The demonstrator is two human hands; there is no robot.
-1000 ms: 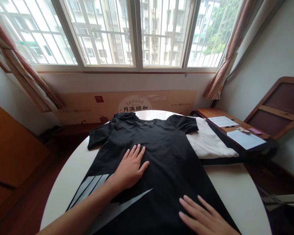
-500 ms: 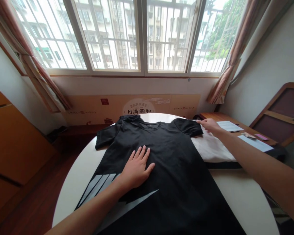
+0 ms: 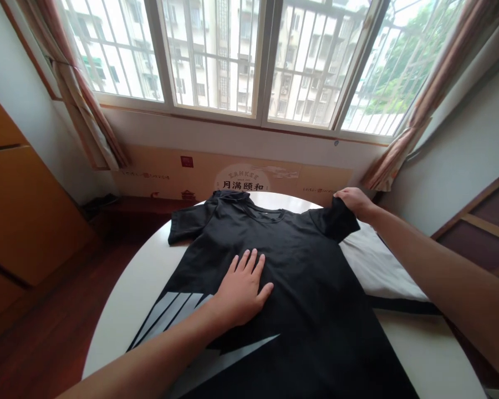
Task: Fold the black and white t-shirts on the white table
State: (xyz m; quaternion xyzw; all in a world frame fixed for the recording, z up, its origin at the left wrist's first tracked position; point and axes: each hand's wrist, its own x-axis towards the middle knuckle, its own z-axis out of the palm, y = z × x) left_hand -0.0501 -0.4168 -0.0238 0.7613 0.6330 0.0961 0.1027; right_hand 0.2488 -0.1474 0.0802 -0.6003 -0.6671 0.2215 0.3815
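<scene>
- White round bench is carrying my black T-shirt, which is lying spread out flat.
- My left grip is staying open, pressing palm-down on the chest.
- My right grip is closed, pinching the short sleeve at far right.
- White cloth is lying against the shirt's right edge.

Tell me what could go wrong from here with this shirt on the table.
The right hand pinches the sleeve of the black T-shirt while the left hand presses flat on its front, so a hard pull could stretch or skew the fabric. The sleeve lies over a white garment, which might get dragged out of place. The shirt's lower part reaches the edge of the round white table and might slip off.
</scene>
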